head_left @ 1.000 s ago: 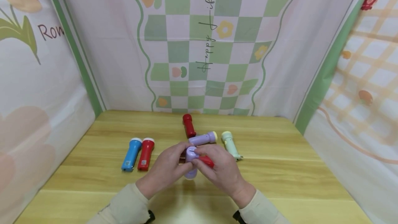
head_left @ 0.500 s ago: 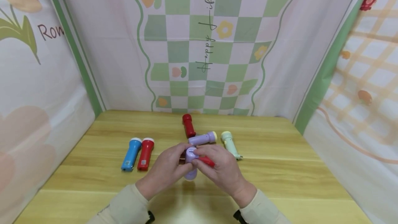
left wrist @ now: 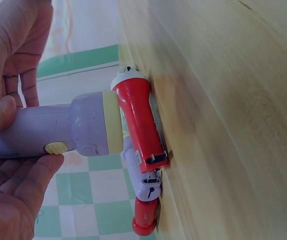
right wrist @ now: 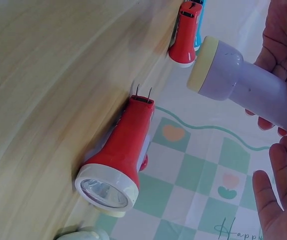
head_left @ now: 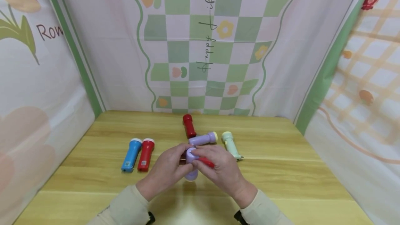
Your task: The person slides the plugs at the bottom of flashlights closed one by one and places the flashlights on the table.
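Purple torch [head_left: 190, 156] up in both hands above the table [head_left: 265, 173]: from my remote post I judge the work midway, release not yet done.
Head view: the left hand [head_left: 167, 166] is clamped round it, the right hand [head_left: 222, 169] pinches its tail. It stands upright, tail up, long axis near vertical. Around it lie six others: blue [head_left: 131, 155] and left red [head_left: 146, 155] to its left, dark red [head_left: 189, 126] and second purple [head_left: 201, 139] beyond, near red [head_left: 207, 162] just right, green [head_left: 230, 144] farther right. Left wrist view: its yellow rim [left wrist: 113, 122] points at the wood, apart from it. Right wrist view: near red shows bare prongs [right wrist: 137, 90]; I cannot tell how far the purple torch's are out.
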{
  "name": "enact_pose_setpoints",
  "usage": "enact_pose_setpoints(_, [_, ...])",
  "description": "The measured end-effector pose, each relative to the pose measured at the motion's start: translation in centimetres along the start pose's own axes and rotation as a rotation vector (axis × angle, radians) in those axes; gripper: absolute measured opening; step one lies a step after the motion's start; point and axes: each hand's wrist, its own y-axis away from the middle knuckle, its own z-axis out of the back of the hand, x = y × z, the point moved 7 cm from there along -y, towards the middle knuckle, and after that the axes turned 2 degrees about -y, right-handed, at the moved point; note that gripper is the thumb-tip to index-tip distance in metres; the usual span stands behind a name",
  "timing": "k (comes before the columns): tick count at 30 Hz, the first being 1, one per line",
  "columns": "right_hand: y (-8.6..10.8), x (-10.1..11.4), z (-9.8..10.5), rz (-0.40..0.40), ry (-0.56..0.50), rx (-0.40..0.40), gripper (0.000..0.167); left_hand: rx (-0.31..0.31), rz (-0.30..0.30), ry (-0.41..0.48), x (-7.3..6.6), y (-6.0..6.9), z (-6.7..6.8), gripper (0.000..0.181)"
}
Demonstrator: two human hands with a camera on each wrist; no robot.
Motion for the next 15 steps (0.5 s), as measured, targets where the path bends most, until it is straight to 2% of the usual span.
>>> enact_pose_setpoints(8, [0.18,0.10,-0.17,0.007,0.019,0.008,0.027,-0.009,-0.015,-0.009,0.04,0.07,-0.02,0.039])
enact_pose_setpoints(15, [0.36,0.11,-0.45,0.012,0.025,0.018,0.027,-0.001,0.001,0.003,0.35,0.16,-0.11,0.039])
